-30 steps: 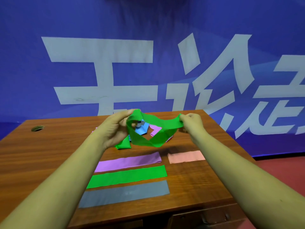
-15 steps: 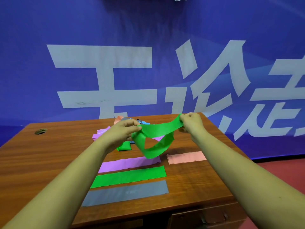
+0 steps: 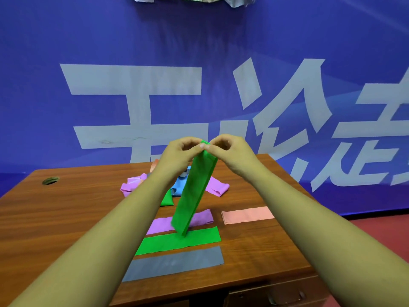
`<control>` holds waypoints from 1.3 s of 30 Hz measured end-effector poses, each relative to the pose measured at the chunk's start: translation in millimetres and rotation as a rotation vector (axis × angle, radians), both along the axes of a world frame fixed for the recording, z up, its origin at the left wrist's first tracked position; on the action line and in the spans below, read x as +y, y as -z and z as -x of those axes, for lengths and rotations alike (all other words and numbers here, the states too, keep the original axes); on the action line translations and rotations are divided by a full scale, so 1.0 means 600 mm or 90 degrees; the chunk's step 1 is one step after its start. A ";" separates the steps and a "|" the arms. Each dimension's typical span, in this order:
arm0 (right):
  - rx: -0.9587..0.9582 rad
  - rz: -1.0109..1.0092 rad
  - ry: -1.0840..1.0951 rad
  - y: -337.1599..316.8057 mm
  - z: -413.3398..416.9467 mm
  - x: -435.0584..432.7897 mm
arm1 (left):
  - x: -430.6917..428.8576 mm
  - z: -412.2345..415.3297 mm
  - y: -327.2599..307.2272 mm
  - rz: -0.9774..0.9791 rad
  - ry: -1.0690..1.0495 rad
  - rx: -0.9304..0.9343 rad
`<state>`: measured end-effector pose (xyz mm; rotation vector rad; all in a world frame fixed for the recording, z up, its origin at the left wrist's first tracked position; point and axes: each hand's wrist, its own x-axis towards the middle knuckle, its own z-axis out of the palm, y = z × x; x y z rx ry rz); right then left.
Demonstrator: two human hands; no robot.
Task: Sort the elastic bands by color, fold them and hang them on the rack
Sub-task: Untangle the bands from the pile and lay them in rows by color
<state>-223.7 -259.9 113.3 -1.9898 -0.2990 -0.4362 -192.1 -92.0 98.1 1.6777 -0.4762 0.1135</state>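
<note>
Two hands meet on one end of a single band, and everything below hangs from that pinch. At the far left, around 10 o'clock from the sorted row, the heap (image 3: 132,185) of purple, blue and green loops lies on the table (image 3: 66,218), partly hidden behind the left forearm. The left hand (image 3: 177,151) is curled, nipping the top end of the held green band (image 3: 194,191). The right hand (image 3: 230,149) nips the same end from the other side, so the fingertips of both touch and neither hand is free.

The band hangs flat and appears doubled. Its long axis is steep, running from 1 o'clock at the hands down to 7 o'clock at its loose end. That end is just above or touching the flat green strip (image 3: 179,240); I cannot tell which. The strip lies at 6 o'clock from the hands, between the purple strip (image 3: 159,224) and the grey strip (image 3: 174,262). Its own long axis runs nearly 9 to 3 o'clock, so the two greens cross at a wide angle.

My judgement is that the fold is about done. Laying this band on its match calls for swinging the top end down toward 3 o'clock, with the right hand leading since it is on that side. The pink strip (image 3: 247,214) lies apart, at 3 o'clock from the purple one. No rack can be made out.
</note>
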 end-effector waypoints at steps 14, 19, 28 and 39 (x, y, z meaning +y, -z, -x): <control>0.001 0.040 0.037 -0.016 -0.015 0.015 | 0.022 0.009 0.049 -0.120 0.067 -0.012; 0.036 -0.140 0.025 -0.046 -0.009 0.017 | 0.040 0.001 0.103 -0.199 0.093 0.055; 0.079 -0.353 0.180 -0.029 -0.047 -0.046 | 0.124 0.021 0.184 -0.196 0.146 0.249; 0.178 -0.426 0.252 0.066 -0.068 -0.063 | 0.203 0.011 0.178 0.175 0.020 0.379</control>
